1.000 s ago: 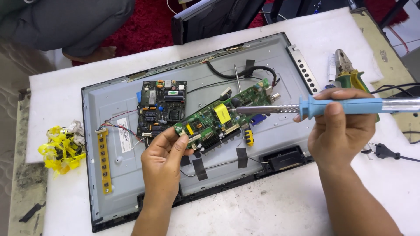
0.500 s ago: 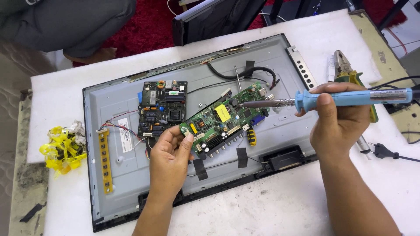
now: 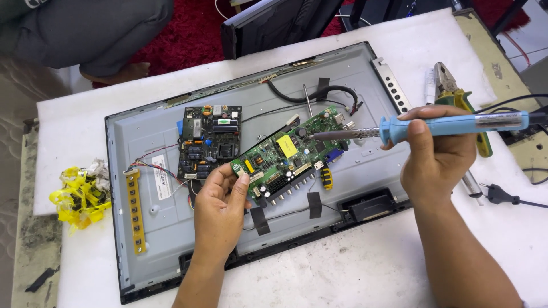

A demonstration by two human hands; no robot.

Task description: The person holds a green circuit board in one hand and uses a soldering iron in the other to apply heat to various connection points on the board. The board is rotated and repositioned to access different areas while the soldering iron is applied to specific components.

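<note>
My left hand (image 3: 220,202) grips the lower left corner of a green circuit board (image 3: 291,155), holding it tilted above the open grey back of a flat screen panel (image 3: 154,228). My right hand (image 3: 436,162) holds a blue-handled soldering iron (image 3: 451,124); its metal tip rests on the board's upper middle, near a yellow sticker. A second, dark circuit board (image 3: 209,141) is fixed to the panel to the left. A thin strand of solder wire (image 3: 307,100) stands just above the green board.
Pliers with green-yellow handles (image 3: 456,97) lie on the white table to the right, beside a black mains plug (image 3: 501,194). A crumpled yellow tape bundle (image 3: 80,194) sits at the left edge. A seated person's knee (image 3: 97,34) and a dark screen (image 3: 279,23) lie beyond.
My right hand has shifted the soldering iron a little to the right and up, and its tip now touches the green board. My left hand keeps the board nearly still.
</note>
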